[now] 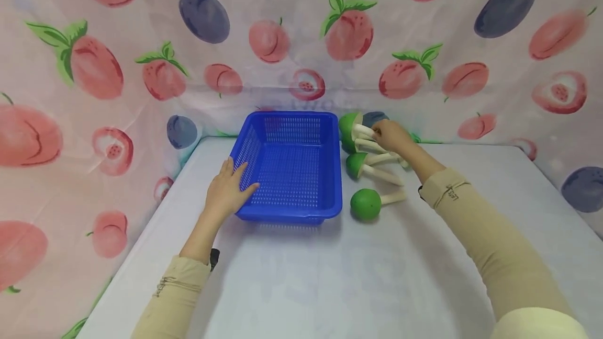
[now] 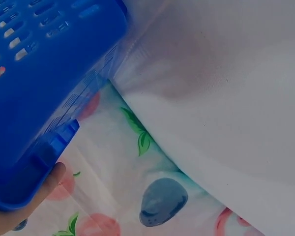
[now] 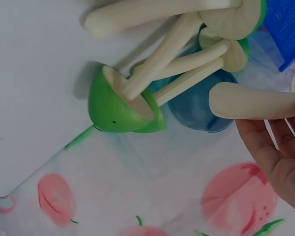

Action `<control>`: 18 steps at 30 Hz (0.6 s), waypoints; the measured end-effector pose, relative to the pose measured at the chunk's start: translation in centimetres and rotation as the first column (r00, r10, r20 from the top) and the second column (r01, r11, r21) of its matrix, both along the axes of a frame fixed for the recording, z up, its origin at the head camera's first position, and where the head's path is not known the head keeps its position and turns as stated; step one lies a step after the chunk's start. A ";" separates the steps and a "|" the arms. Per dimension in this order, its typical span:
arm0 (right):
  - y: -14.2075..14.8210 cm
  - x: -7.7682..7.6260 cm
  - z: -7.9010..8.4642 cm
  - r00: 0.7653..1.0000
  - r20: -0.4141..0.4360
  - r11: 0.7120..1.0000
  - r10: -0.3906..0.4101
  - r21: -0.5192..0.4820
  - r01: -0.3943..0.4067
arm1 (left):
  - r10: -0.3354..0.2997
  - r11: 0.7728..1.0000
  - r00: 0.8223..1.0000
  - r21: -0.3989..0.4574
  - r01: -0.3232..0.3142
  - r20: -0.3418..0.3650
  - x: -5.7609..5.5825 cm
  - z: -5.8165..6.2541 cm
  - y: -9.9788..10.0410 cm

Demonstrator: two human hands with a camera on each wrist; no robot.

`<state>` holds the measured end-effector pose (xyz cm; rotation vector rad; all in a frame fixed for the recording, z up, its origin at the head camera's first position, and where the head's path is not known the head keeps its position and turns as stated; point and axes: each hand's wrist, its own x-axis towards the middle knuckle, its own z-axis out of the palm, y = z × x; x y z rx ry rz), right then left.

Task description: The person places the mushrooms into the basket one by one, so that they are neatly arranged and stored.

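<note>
A smooth white surface (image 1: 282, 286) stretches across the lower part of the head view, its far edge meeting a pale pink cloth (image 1: 301, 12) that rises behind it and along both sides. The cloth is printed with peaches, cut peach halves, dark blue oval fruits and green leaves, and a few creases run across it. Toward the back of the surface sits a blue basket (image 1: 336, 166) with slotted walls and a pierced base, a soft shadow around its foot. The left hand (image 1: 227, 192) rests on the basket's left rim, fingers spread and thumb reaching over the inside. Just right of the basket lie green-capped mushrooms with cream stems, bunched near the far edge, while one front mushroom (image 1: 366, 204) lies a little nearer, stem pointing right. The right hand (image 1: 394, 136) pinches the stem of the rearmost mushroom (image 1: 348, 125), beside the basket's back right corner. Beige sleeves (image 1: 490, 239) cover both forearms.
</note>
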<state>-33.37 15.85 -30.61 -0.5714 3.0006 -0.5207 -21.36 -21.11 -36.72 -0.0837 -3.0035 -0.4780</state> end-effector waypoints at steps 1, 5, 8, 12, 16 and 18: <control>-0.2 -0.1 0.1 1.000 -0.004 1.000 -0.001 0.001 0.001 | -0.003 1.000 1.000 -0.006 0.003 0.006 0.0 0.1 0.0; -1.3 -0.8 0.2 1.000 -0.029 1.000 0.008 -0.019 -0.009 | 0.002 1.000 1.000 -0.018 -0.002 0.024 -0.1 0.1 0.1; -2.3 -1.3 0.2 0.998 -0.055 0.999 0.029 -0.042 -0.031 | 0.010 1.000 1.000 -0.012 -0.010 0.019 0.0 0.0 0.0; -3.6 -1.8 0.4 0.998 -0.056 0.999 0.030 -0.042 -0.032 | 0.006 1.000 1.000 -0.012 -0.006 0.003 -0.1 -0.1 0.0; -5.0 -2.1 0.9 0.998 -0.031 0.998 0.049 -0.026 -0.050 | 0.011 1.000 1.000 -0.009 -0.011 0.011 -0.1 -0.2 0.0; -5.6 -2.2 1.2 0.997 -0.029 0.998 0.067 -0.019 -0.068 | 0.012 1.000 1.000 -0.003 -0.012 0.013 -0.1 -0.2 0.0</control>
